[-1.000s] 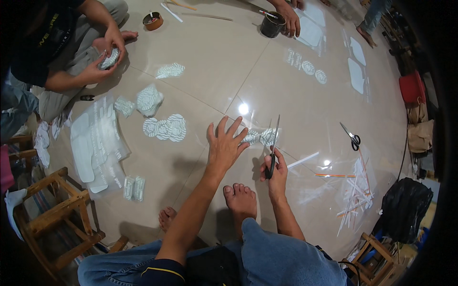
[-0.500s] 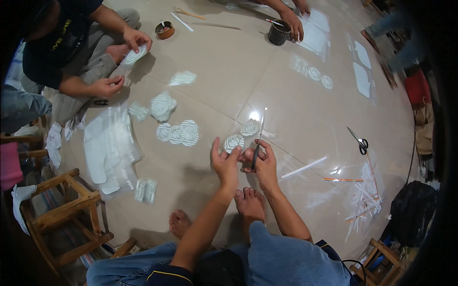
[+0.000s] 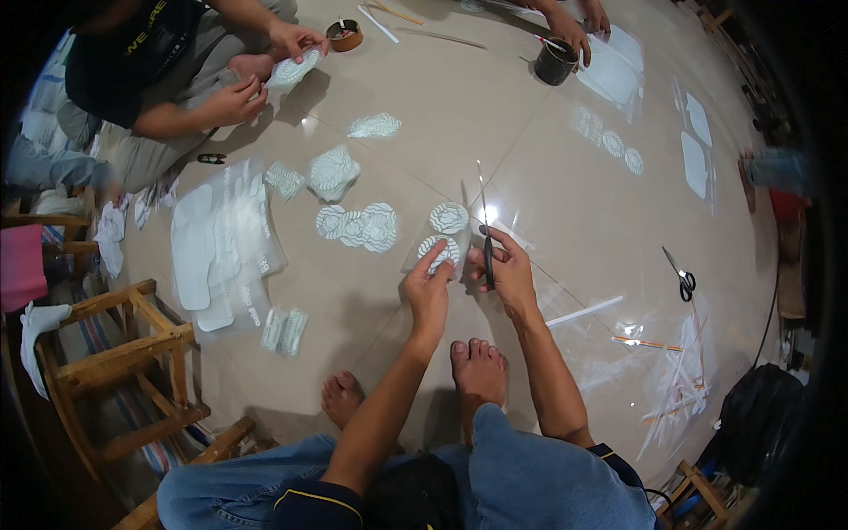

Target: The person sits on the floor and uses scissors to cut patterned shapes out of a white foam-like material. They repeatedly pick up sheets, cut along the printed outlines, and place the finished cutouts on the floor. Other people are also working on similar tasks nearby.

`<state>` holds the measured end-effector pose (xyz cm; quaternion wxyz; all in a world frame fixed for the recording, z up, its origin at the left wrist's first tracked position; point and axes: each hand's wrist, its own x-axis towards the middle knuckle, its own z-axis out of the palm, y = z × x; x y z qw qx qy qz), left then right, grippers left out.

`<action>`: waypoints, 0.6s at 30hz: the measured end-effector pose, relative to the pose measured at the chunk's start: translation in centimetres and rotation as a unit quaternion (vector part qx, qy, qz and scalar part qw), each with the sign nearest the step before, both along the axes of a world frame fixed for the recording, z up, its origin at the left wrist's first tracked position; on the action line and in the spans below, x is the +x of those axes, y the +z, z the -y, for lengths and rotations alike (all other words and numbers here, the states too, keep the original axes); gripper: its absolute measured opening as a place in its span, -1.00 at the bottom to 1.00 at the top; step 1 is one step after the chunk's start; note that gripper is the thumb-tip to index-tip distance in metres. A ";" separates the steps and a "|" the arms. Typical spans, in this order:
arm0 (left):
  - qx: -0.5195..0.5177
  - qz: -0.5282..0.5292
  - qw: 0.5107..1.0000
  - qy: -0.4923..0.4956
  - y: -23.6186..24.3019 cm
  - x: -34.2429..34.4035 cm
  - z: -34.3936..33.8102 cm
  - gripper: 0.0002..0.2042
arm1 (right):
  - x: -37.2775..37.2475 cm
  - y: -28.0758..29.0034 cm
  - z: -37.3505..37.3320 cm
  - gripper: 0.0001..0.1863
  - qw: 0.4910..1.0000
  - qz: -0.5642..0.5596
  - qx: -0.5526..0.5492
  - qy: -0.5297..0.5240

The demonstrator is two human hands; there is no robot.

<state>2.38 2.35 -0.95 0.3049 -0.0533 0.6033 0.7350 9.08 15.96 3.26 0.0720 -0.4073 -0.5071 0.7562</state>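
Observation:
My left hand (image 3: 430, 287) pinches the near end of a clear plastic sheet between thumb and fingers. Two round white patches with wavy green-grey lines are on it: the far patch (image 3: 449, 218) shows whole, while my fingers partly cover the near patch (image 3: 447, 250). In my right hand (image 3: 511, 276) are black-handled scissors (image 3: 488, 252), their thin blades pointing away from me, just right of the sheet. Whether the blades touch the sheet, I cannot tell. To the left lie a joined patterned cutout (image 3: 357, 226) and a stack of patterned pieces (image 3: 334, 174).
Clear sheets with white shapes (image 3: 196, 252) and small rolled pieces (image 3: 284, 331) lie left, near a wooden stool (image 3: 124, 353). A co-worker's hand (image 3: 299, 40) holds a patterned piece. Spare scissors (image 3: 680, 276) and scrap strips (image 3: 678, 389) lie right; a dark tin (image 3: 555, 64) stands far off.
The view has shifted, so the floor things appear further right. My left fingers now close over the near patch, and the scissors stand more apart from the left hand.

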 end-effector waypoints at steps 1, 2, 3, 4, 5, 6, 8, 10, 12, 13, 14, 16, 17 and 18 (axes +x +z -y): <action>-0.005 -0.014 1.000 0.020 0.2 -0.2 -0.3 -0.57 | 0.0 0.9 0.6 -0.29 1.000 -0.008 0.016 -0.007; -0.010 -0.027 0.999 0.040 0.3 -0.3 -0.5 -0.56 | 0.6 0.9 1.2 -0.31 1.000 -0.010 0.002 0.001; -0.001 -0.022 0.999 0.050 0.1 -0.4 -0.6 -0.55 | 1.5 1.1 1.8 -0.32 1.000 -0.012 -0.009 0.008; 0.008 -0.017 0.998 0.060 -0.2 -0.7 -0.5 -0.55 | 2.5 1.4 2.6 -0.33 1.000 -0.014 -0.021 0.015; 0.017 -0.013 0.997 0.069 -0.5 -0.9 -0.4 -0.54 | 3.3 1.7 3.8 -0.38 0.999 0.002 -0.033 0.015; 0.011 -0.003 0.998 0.062 -0.7 -0.9 -0.3 -0.53 | 4.6 1.7 4.9 -0.40 0.998 0.002 -0.067 0.010; -0.003 0.013 0.999 0.050 -0.8 -0.9 -0.2 -0.52 | 6.8 1.5 6.9 -0.42 0.991 -0.001 -0.137 0.001; -0.005 0.011 0.998 0.058 -0.3 -0.7 -0.9 -0.51 | 8.3 1.3 7.9 -0.42 0.992 0.004 -0.128 0.009; -0.018 0.009 0.998 0.053 -0.3 -0.7 -1.1 -0.49 | 8.6 1.6 8.3 -0.41 0.993 0.007 -0.115 0.010; -0.030 0.008 0.999 0.045 -0.5 -0.8 -1.0 -0.49 | 8.2 2.1 8.4 -0.39 0.994 0.007 -0.106 0.007; -0.042 0.008 0.998 0.036 -0.7 -0.9 -0.8 -0.48 | 7.9 2.6 8.4 -0.37 0.995 0.007 -0.098 0.005; -0.029 0.013 0.999 0.044 -0.5 -1.0 -1.0 -0.47 | 7.3 3.0 8.1 -0.32 0.995 -0.001 -0.095 0.010; -0.023 0.016 0.998 0.048 -0.3 -1.0 -1.0 -0.47 | 7.1 3.0 7.9 -0.29 0.996 -0.005 -0.094 0.013; -0.027 0.018 0.998 0.045 -0.2 -1.1 -1.0 -0.47 | 7.0 3.0 7.8 -0.27 0.996 -0.007 -0.092 0.018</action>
